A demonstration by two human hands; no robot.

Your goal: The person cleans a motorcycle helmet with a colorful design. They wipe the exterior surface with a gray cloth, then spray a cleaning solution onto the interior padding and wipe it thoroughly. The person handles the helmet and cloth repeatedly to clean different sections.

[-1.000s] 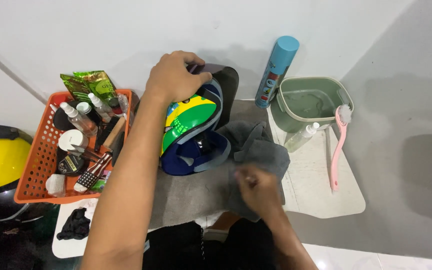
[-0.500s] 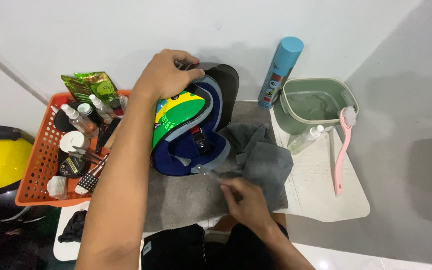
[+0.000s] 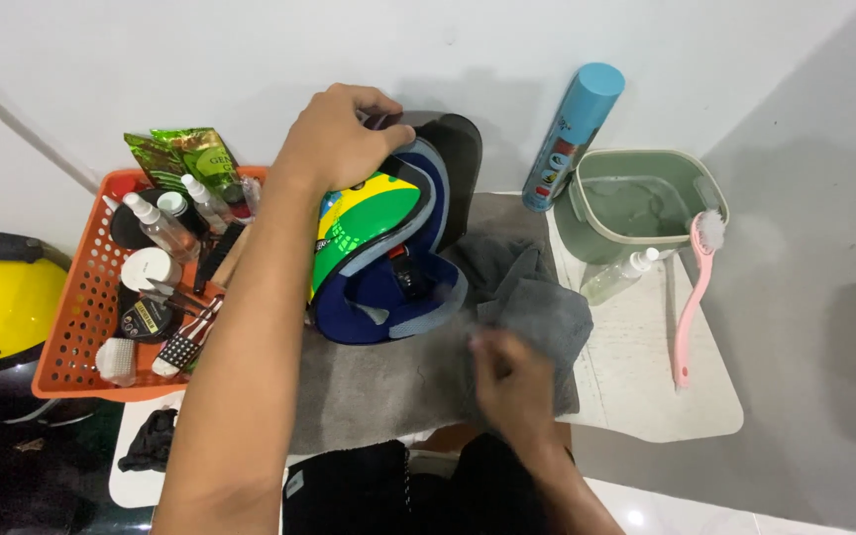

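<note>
I have my left hand (image 3: 339, 139) clamped over the top of the helmet (image 3: 383, 253), fingers curled on its shell, steadying it near the back edge of the table (image 3: 646, 396). The helmet, blue with green and yellow panels, lies tilted on a grey towel (image 3: 378, 381), its padded opening facing me. My right hand (image 3: 509, 381) is blurred, so I cannot tell whether it is closed; it rests on the dark grey cloth (image 3: 537, 302) bunched just right of the helmet. To the left an orange basket (image 3: 76, 327) holds small bottles and brushes. At the back right stand a blue spray can (image 3: 577, 134) and a green basin (image 3: 636, 203), with a pink brush (image 3: 694, 297) leaning on its rim.
</note>
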